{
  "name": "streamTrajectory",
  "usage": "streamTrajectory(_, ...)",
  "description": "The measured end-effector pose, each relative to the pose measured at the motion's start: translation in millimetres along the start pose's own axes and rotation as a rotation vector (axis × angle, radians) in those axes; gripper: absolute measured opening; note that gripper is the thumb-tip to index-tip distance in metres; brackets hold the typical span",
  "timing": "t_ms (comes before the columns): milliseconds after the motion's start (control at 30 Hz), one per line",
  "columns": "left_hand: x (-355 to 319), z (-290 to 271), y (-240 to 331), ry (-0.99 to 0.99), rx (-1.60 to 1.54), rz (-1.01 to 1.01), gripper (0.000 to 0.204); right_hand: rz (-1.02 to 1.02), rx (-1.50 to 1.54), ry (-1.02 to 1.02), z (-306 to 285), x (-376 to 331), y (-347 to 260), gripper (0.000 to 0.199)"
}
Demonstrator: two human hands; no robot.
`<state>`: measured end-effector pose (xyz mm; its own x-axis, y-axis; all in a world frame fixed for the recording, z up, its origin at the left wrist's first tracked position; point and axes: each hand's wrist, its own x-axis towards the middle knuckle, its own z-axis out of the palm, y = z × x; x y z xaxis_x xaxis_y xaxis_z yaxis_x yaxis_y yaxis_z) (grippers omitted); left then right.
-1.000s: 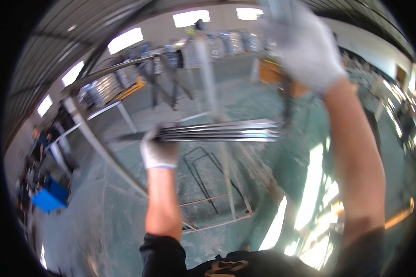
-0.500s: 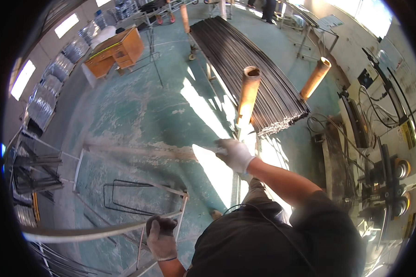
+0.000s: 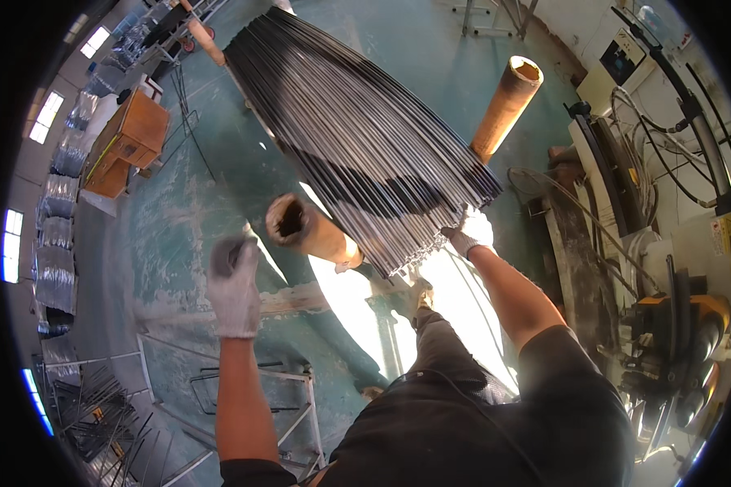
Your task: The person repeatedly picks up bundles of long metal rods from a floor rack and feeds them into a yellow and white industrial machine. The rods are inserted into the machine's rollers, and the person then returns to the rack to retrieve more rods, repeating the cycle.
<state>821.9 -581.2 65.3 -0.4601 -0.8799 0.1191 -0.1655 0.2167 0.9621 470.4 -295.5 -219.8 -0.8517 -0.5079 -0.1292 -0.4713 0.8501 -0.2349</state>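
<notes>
Steel rods (image 3: 357, 154), long, thin and dark, lie in a wide bundle that runs from the top of the view down toward the person, resting above a green-painted concrete floor (image 3: 187, 219). The bundle sits between 2 rusty orange pipe posts: 1 post (image 3: 309, 231) stands at its left edge, close to the near ends of the rods, and the other post (image 3: 503, 105) stands at its right edge, farther back.

The person stands at the near end of the bundle, both hands in white work gloves. The right hand (image 3: 463, 239) reaches forward and touches the ends of the rods at the bundle's near right corner; bright sunlight washes out the fingers, so I cannot tell whether they are closed on a rod or only resting there. The left hand (image 3: 234, 284) is raised in the air, well apart from the rods and just left of the nearer post. Its fingers are curled loosely together, and nothing shows in them.

To the right, a bending machine (image 3: 682, 325) with yellow and black parts and hanging cables stands along the wall. A wooden crate (image 3: 134, 138) sits on the floor at the far left. Below the left forearm, a metal frame stand (image 3: 292, 406) rests on the floor.
</notes>
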Motion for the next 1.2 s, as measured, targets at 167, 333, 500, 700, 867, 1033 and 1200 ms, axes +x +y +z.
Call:
streamTrajectory(167,77,129,-17,0.151,0.600,0.085,0.012,-0.067,-0.034,0.065,18,90,-20,0.117)
streamTrajectory(333,104,162,-16,0.162,0.574,0.098,0.014,0.150,-0.042,-0.261,-3,136,-62,0.119)
streamTrajectory(500,141,173,-12,0.136,0.519,0.058,0.020,0.229,0.116,-0.156,56,152,-43,0.074)
streamTrajectory(700,138,165,-22,0.147,0.558,0.006,0.020,0.043,0.237,-0.356,46,167,-20,0.049)
streamTrajectory(867,147,181,-7,0.130,0.660,0.169,0.016,0.015,0.368,-0.361,79,184,13,0.035)
streamTrajectory(1033,128,169,-10,0.177,0.721,0.261,0.015,-0.048,0.112,-0.485,-12,176,-5,0.051)
streamTrajectory(1200,119,166,0,0.112,0.861,0.531,0.002,0.031,0.133,-0.501,-54,167,-5,0.056)
